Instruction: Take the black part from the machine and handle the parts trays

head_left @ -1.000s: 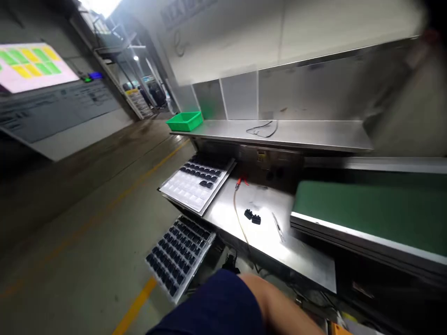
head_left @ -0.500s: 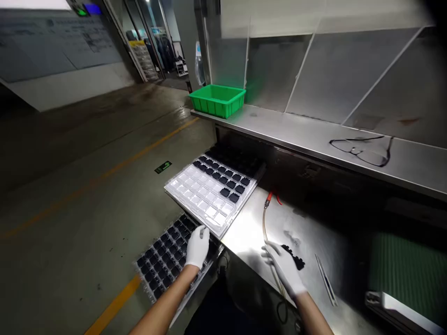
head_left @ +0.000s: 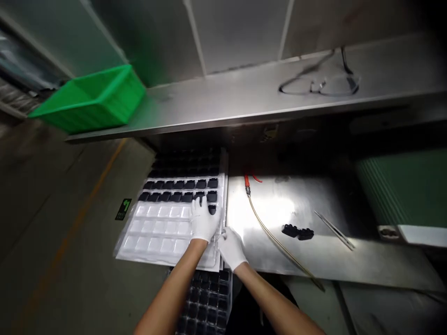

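No writing is legible. The clear blister tray (head_left: 164, 223) overhangs the counter (head_left: 314, 251)'s left end, its far rows filled with black parts (head_left: 181, 186). The left hand (head_left: 204, 221) lies flat on it, fingers spread; the right hand (head_left: 230, 246) pinches its near-right edge.

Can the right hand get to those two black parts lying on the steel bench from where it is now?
Probably yes. The right hand sits at the clear tray's near corner, and only bare bench and a thin hose lie between it and the black parts.
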`<state>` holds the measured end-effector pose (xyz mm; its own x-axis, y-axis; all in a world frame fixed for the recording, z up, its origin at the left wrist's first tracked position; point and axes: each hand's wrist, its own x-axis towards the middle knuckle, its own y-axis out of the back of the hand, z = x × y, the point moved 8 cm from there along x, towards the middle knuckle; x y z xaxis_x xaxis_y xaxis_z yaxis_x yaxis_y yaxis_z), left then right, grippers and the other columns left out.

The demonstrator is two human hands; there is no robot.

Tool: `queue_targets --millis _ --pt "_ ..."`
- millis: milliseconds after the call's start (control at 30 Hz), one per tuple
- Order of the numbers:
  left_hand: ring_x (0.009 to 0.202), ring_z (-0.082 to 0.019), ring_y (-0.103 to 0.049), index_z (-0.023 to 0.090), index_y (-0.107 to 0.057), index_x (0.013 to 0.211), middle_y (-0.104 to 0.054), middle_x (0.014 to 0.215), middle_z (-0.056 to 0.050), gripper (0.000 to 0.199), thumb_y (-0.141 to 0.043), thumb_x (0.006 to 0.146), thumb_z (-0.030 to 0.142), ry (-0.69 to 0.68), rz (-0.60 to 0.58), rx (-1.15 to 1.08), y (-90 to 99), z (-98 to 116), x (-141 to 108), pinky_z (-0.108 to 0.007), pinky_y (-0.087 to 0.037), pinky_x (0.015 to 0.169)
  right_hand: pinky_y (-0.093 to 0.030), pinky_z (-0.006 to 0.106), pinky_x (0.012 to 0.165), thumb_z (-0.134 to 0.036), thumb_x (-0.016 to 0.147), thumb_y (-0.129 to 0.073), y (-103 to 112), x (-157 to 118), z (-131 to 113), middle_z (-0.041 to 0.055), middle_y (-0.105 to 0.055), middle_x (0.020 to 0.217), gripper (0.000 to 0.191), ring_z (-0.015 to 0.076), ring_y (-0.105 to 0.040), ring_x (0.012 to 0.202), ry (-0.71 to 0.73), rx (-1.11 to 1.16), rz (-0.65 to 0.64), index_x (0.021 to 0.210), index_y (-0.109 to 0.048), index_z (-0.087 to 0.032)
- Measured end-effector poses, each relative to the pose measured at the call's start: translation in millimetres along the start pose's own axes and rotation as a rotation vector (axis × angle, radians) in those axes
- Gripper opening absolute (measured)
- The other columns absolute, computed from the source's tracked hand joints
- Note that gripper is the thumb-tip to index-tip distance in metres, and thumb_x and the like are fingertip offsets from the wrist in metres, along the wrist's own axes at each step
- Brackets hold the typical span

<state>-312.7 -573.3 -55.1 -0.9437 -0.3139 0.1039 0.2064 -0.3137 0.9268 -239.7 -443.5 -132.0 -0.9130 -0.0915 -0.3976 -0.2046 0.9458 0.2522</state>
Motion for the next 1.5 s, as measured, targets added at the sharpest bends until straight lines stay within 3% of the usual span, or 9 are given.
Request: queue_targets --millis 133,233,333,467,733,933,1033,1333,1500 --pt "0.147 -0.037 -0.035 0.009 -0.047 0.144 -0.046 0.149 -0.023 0.072 -0.061 0.087 0.051 -0.062 -0.037 0.117 -16.6 3.3 10.5 -0.053 -0.028 0.123 -0.045 0.029 0.104 -0.011 0.092 -0.058 6.4 -3.7 17.1 0.0085 -0.059 0.123 0.030 0.0221 -0.056 0.115 0.040 0.148 0.104 0.121 -0.066 -0.013" --pt "0.149 -0.033 -0.033 0.011 -0.043 0.148 -0.043 0.153 -0.021 0.075 -0.060 0.090 0.055 -0.038 -0.069 0.147 -19.3 7.6 2.7 -0.051 -0.030 0.124 -0.043 0.038 0.110 -0.021 0.099 -0.049 3.3 -10.5 34.1 0.0112 -0.053 0.135 0.041 0.0252 -0.052 0.125 0.066 0.197 0.152 0.138 -0.057 -0.013" --pt "0.148 -0.031 -0.036 0.017 -0.039 0.151 -0.043 0.154 -0.016 0.077 -0.063 0.088 0.056 0.015 -0.091 0.195 -19.3 14.4 -12.0 -0.052 -0.030 0.125 -0.047 0.039 0.107 -0.027 0.105 -0.039 -8.0 -17.1 48.3 0.0088 -0.055 0.135 0.043 0.0239 -0.054 0.123 0.067 0.282 0.130 0.144 -0.052 -0.017" --pt "0.147 -0.034 -0.036 0.021 -0.039 0.152 -0.043 0.153 -0.013 0.083 -0.068 0.083 0.057 0.057 -0.135 0.290 -22.7 18.6 -27.0 -0.056 -0.031 0.124 -0.056 0.037 0.090 -0.020 0.100 -0.037 -13.7 -19.2 61.1 0.0064 -0.062 0.123 0.041 0.0231 -0.063 0.109 0.017 0.327 0.221 0.136 -0.057 -0.018" --pt "0.146 -0.040 -0.038 0.025 -0.038 0.153 -0.039 0.158 -0.013 0.088 -0.067 0.080 0.064 0.138 -0.192 0.340 -22.2 3.2 -31.7 -0.064 -0.034 0.120 -0.057 0.040 0.069 -0.013 0.093 -0.038 -17.3 -14.6 44.5 0.0132 -0.061 0.112 0.042 0.0284 -0.063 0.091 0.111 0.088 0.228 0.129 -0.061 -0.012" --pt "0.145 -0.038 -0.040 0.032 -0.038 0.153 -0.043 0.156 -0.009 0.084 -0.068 0.081 0.063 0.101 -0.190 0.369 -24.3 0.4 -33.1 -0.063 -0.036 0.119 -0.057 0.041 0.074 -0.010 0.079 -0.065 -39.1 -11.9 46.1 0.0154 -0.058 0.116 0.062 0.0332 -0.061 0.095 0.092 -0.015 -0.007 0.140 -0.055 -0.014" --pt "0.144 -0.036 -0.041 0.032 -0.039 0.153 -0.044 0.155 -0.008 0.082 -0.069 0.082 0.061 0.074 -0.189 0.367 -27.0 4.7 -32.5 -0.061 -0.034 0.121 -0.057 0.038 0.071 -0.014 0.081 -0.067 -36.8 -9.5 47.5 0.0153 -0.058 0.115 0.061 0.0310 -0.062 0.091 0.127 0.002 -0.025 0.140 -0.054 -0.013" --pt "0.143 -0.035 -0.041 0.023 -0.042 0.150 -0.046 0.152 -0.011 0.078 -0.067 0.084 0.057 0.042 -0.199 0.354 -31.2 15.4 -30.0 -0.058 -0.034 0.122 -0.058 0.038 0.063 -0.015 0.081 -0.063 -27.3 -8.8 53.6 0.0135 -0.058 0.105 0.064 0.0287 -0.063 0.080 0.173 -0.014 -0.010 0.143 -0.050 -0.005" --pt "0.147 -0.033 -0.037 0.018 -0.037 0.152 -0.042 0.154 -0.015 0.084 -0.068 0.083 0.055 0.033 -0.163 0.325 -25.9 10.5 -43.4 -0.055 -0.031 0.124 -0.057 0.037 0.085 -0.012 0.101 -0.035 -17.0 -8.6 59.2 0.0114 -0.061 0.110 0.046 0.0250 -0.064 0.090 0.167 0.157 0.019 0.143 -0.054 -0.013"
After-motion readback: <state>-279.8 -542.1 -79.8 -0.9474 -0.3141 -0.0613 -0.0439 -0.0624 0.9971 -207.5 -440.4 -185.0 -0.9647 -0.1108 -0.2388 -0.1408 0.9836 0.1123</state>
